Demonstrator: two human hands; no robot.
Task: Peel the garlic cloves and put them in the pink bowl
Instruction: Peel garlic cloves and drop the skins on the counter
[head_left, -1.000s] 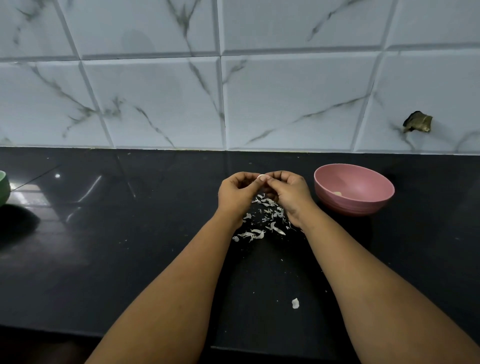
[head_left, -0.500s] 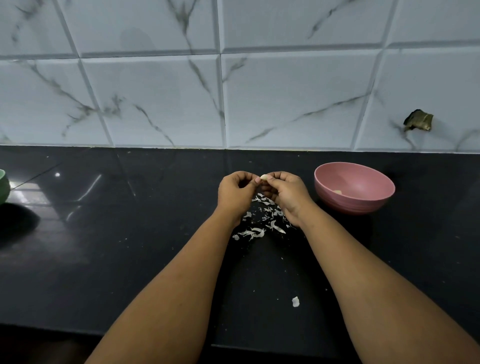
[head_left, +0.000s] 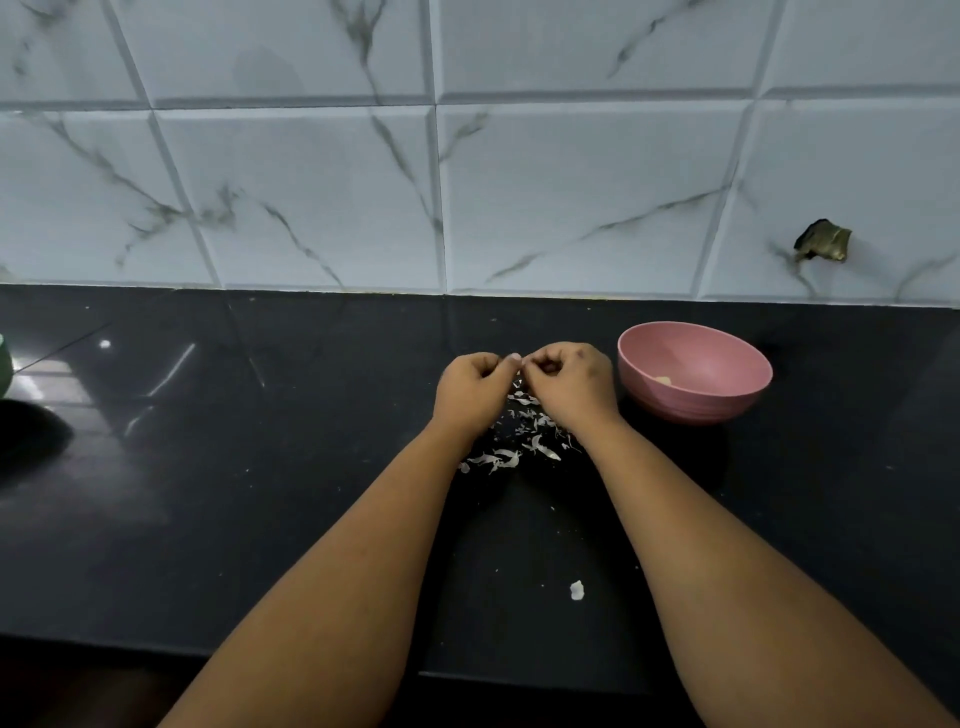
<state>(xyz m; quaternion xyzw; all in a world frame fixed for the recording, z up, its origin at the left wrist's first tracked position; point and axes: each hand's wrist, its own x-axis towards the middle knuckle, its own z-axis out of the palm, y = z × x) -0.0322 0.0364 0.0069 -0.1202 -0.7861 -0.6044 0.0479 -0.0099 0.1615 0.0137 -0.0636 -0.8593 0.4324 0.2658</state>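
Garlic clove (head_left: 516, 357) sits pinched between our left hand (head_left: 475, 389) and right hand (head_left: 569, 387), fingers curled on it, above the peelings (head_left: 519, 441), pink bowl (head_left: 693, 371) waiting at three o'clock for an easy drop.

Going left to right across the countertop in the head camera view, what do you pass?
Green bowl at the left edge → left hand → right hand, the two meeting over the garlic peels → pink bowl → dark chip in the wall tile.
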